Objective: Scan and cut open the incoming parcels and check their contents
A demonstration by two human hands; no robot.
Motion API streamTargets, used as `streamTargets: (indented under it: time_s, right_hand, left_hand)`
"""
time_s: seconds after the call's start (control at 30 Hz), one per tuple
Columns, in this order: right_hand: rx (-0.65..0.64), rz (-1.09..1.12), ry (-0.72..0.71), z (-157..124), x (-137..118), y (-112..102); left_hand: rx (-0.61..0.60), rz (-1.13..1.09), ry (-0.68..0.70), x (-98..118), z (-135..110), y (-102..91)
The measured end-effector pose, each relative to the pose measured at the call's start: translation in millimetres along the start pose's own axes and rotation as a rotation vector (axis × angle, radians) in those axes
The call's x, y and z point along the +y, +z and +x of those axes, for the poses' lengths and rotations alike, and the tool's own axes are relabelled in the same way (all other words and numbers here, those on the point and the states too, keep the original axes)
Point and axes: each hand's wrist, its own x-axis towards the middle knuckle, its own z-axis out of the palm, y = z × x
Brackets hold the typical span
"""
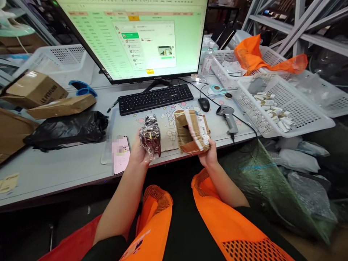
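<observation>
My left hand point(139, 152) is closed around a dark reddish-brown item in clear plastic wrap point(151, 137), with gold-coloured metal showing through; its exact kind is unclear. In my right hand point(210, 154) is a torn brown cardboard box point(193, 131) with white tape and a printed label, gripped at its lower right corner. Both things are held above the desk's front edge, apart from each other. A phone with a pink screen point(121, 155) lies just left of my left hand. To the right of the box rests a grey barcode scanner point(228, 117).
A keyboard point(156, 99) and a mouse point(203, 104) sit below the monitor point(136, 43). Cardboard boxes point(36, 90) and a black plastic parcel point(67, 130) occupy the left side. White baskets point(307, 121) stand at the right, above a green sack point(261, 181) with plastic bags.
</observation>
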Motion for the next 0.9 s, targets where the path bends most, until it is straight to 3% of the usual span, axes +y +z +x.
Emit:
streamTargets:
  time_s: [0.1,0.2,0.3,0.4,0.47,0.53,0.6,0.73,0.83,0.9]
  right_hand:
    - [-0.056,-0.042,-0.034,-1.4,3.4,3.6]
    - [-0.131,-0.103,-0.116,-3.1,10.0,10.0]
    - [-0.183,-0.188,-0.222,-4.5,19.1,15.7]
    - [-0.205,-0.277,-0.297,-6.3,31.7,21.6]
    - [-0.229,-0.290,-0.291,-8.5,40.4,27.5]
    - [-0.231,-0.244,-0.242,-10.7,46.5,34.8]
    - [-0.205,-0.170,-0.173,-12.0,48.2,42.0]
    - [-0.194,-0.105,0.000,-9.8,42.0,48.6]
    - [-0.195,-0.122,0.147,-3.7,36.9,44.9]
    - [-0.177,-0.132,0.194,2.3,34.4,39.7]
  left_hand:
    - [-0.033,0.369,0.326,22.2,-12.8,2.1]
    - [-0.120,1.046,0.684,48.2,-21.0,10.4]
    - [-0.253,1.457,0.702,62.6,-14.5,23.7]
    - [-0.226,1.413,0.535,58.3,2.9,36.3]
    - [-0.137,1.152,0.413,48.3,11.4,42.2]
    - [-0.123,0.892,0.317,37.6,12.7,46.0]
    - [-0.274,0.797,0.261,30.3,7.6,48.2]
    - [-0.722,1.001,0.336,32.4,-3.7,52.2]
    - [-0.875,1.189,0.487,42.5,1.1,57.5]
    - [-0.939,1.264,0.516,50.6,9.8,59.5]
